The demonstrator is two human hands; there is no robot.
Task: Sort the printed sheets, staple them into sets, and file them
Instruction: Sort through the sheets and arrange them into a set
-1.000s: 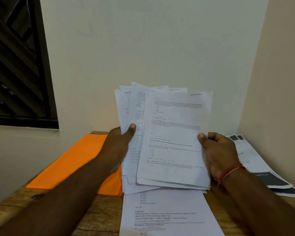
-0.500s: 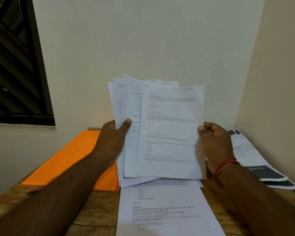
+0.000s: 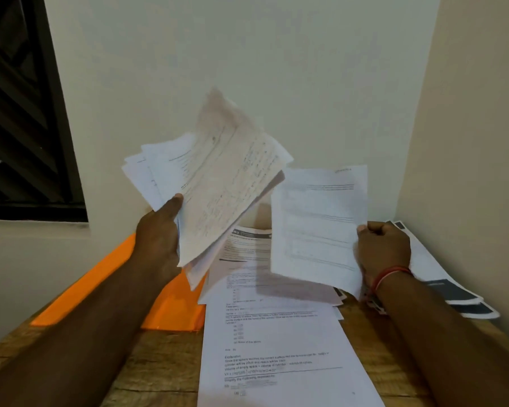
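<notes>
The grip of the left hand (image 3: 159,239) pinches the fanned stack (image 3: 218,177), tilted aside, while that of the right hand (image 3: 384,248) holds a single sheet (image 3: 315,230) apart (probably to sort it) above the desk (image 3: 165,365).

Dim, warm indoor light; the raised sheets (image 3: 218,183) are motion-blurred, and wide-angle distortion bends the edges.

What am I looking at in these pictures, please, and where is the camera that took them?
There is no machine here: a person works with bare hands, and a camera worn on the head looks down at them. The left hand holds a fanned stack of printed sheets; the right hand pinches what looks like a single sheet apart from it. On the wooden table lie an orange folder, more printed pages in the middle, and dark-printed sheets at the right.
</notes>
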